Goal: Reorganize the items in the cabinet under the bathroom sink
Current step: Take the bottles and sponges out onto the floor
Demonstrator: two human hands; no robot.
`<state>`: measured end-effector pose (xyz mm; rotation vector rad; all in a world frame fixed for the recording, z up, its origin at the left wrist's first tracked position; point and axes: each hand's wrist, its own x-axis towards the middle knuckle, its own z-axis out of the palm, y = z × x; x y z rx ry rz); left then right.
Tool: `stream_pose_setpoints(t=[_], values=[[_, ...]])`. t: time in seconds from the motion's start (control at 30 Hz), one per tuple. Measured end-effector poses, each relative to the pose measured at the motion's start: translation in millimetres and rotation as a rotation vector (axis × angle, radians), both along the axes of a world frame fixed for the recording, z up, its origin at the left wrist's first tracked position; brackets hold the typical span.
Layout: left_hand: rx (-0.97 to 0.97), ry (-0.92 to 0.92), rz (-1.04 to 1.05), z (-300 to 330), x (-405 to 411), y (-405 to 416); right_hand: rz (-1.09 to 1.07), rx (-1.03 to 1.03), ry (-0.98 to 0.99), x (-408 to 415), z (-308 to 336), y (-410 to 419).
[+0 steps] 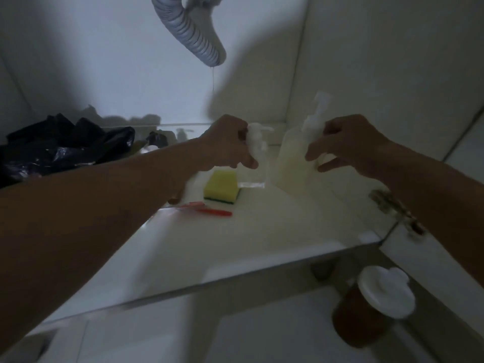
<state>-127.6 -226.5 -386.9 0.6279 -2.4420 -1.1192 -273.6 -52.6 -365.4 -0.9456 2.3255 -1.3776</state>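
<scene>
Both my arms reach into the white cabinet. My left hand (pixel 225 142) grips the neck of a small clear pump bottle (pixel 255 163), whose base rests near the cabinet floor (pixel 235 239). My right hand (pixel 348 142) holds a taller, pale cream pump bottle (pixel 293 161) near its pump head, in the back right corner. A yellow sponge with a green underside (pixel 222 187) lies just left of the clear bottle. In front of the sponge lies a red toothbrush-like stick (pixel 209 208).
A crumpled black plastic bag (pixel 60 148) fills the back left of the cabinet. A grey ribbed drain hose (pixel 191 30) hangs from above. A brown jar with a white lid (pixel 374 305) stands on the floor outside, lower right. A door hinge (pixel 398 213) sits on the right wall.
</scene>
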Motion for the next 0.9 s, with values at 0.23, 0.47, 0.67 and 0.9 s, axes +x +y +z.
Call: stream_pose_setpoints(t=[0.23, 0.47, 0.67, 0.9], values=[[-0.052, -0.134, -0.205, -30, 27, 82, -0.012, 0.162, -0.028, 48, -27, 90], [-0.151, -0.290, -0.408, -93, 41, 130, -0.136, 0.269, -0.059, 76, -106, 138], [-0.266, -0.458, -0.502, -154, 35, 161, -0.137, 0.294, -0.043, 89, -170, 170], [-0.196, -0.440, -0.504, -214, 27, 179, -0.166, 0.276, 0.107, 102, -229, 181]])
